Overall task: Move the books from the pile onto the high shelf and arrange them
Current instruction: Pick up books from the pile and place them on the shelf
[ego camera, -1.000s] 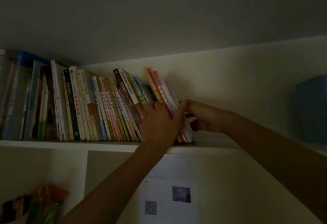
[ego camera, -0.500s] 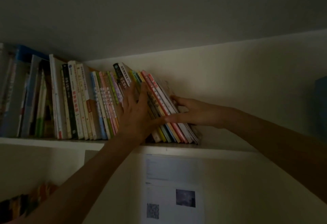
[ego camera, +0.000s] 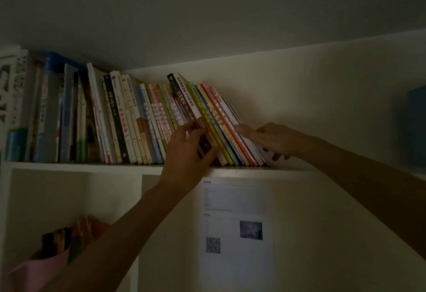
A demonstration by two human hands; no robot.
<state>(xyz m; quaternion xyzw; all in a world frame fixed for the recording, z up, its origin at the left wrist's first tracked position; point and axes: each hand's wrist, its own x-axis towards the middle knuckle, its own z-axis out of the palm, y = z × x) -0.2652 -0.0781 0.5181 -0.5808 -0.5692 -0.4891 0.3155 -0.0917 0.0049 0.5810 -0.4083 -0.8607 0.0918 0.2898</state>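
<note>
At the far left of the high shelf (ego camera: 69, 166) we see a white patterned box (ego camera: 11, 88) and then tall, dark volumes standing close to upright. Moving right, the row of books (ego camera: 129, 118) begins to tip, each spine leaning a little further to the left than the one before. A dark brown book (ego camera: 184, 102) with pale lettering stands taller than its neighbours in the middle of the row.

Below the shelf, at lower left, we make out a pink holder (ego camera: 39, 268) with a few colourful items poking out of it, too dim to name.

Our left hand (ego camera: 187, 151) reaches up from below, forearm slanting up from lower left, the wrist just under the shelf edge. Its fingers are curled against the spines around the brown book, thumb (ego camera: 211, 153) lying across the lower spines to the right; it looks like a pinching hold on a few books, though the gloom makes us unsure how many.

Right of that, thin leaning books (ego camera: 221, 121) in yellow, green and red end the row. Our right hand (ego camera: 269, 139) comes in from the right, arm stretched along the shelf, fingers fairly straight and pressed flat on the outermost cover, propping the slanted group.

A printed sheet (ego camera: 237, 229) hangs on the wall beneath, and a blue box (ego camera: 417, 128) sits at the far right.
</note>
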